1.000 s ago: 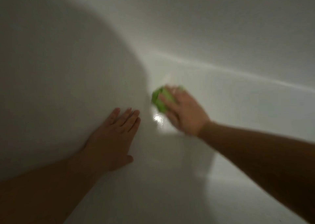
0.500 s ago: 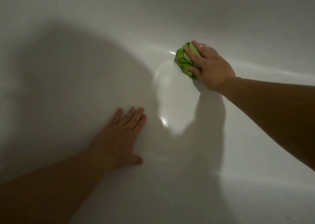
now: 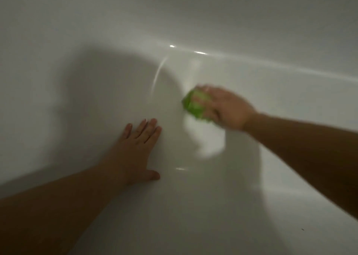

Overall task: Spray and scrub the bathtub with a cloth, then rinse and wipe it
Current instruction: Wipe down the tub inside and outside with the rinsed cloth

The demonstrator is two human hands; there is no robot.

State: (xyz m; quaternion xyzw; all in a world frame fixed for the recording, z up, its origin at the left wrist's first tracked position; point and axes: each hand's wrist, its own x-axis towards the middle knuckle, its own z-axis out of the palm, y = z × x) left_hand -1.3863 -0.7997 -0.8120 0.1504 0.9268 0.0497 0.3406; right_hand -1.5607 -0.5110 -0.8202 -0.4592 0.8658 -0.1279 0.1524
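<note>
I'm gripping the cloth (image 3: 195, 107) in my right hand (image 3: 228, 109), blurry but looks bunched, at two o'clock from my left hand (image 3: 135, 148), lying flat, fingers straight, on the tub (image 3: 96, 99).

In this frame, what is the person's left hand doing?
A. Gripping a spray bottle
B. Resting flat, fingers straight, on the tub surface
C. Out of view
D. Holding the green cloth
B: the left hand lies flat with straight fingers on the glossy white bathtub, while the right hand grips the crumpled green cloth.

A small dark speck (image 3: 302, 229) lies at lower right.
</note>
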